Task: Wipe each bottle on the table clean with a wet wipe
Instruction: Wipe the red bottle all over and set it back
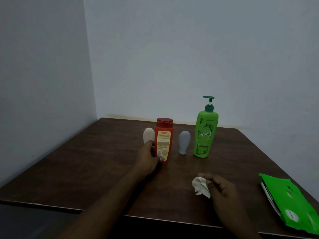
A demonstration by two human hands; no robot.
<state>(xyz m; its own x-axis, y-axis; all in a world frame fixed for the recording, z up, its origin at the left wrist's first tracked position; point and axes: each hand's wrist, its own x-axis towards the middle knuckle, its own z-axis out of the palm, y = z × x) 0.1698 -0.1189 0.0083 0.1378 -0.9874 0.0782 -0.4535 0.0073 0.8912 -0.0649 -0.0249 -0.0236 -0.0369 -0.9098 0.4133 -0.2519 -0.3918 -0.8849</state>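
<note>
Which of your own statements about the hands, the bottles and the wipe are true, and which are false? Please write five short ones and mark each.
1. The left hand grips the red bottle. True.
2. The right hand holds nothing. False: it pinches a crumpled white wipe.
3. The green pump bottle lies on its side. False: it stands upright on the table.
4. The grey bottle stands between the red bottle and the green pump bottle. True.
5. The green wipes pack lies to the left of the bottles. False: it lies at the right side of the table, nearer the person than the bottles.
</note>
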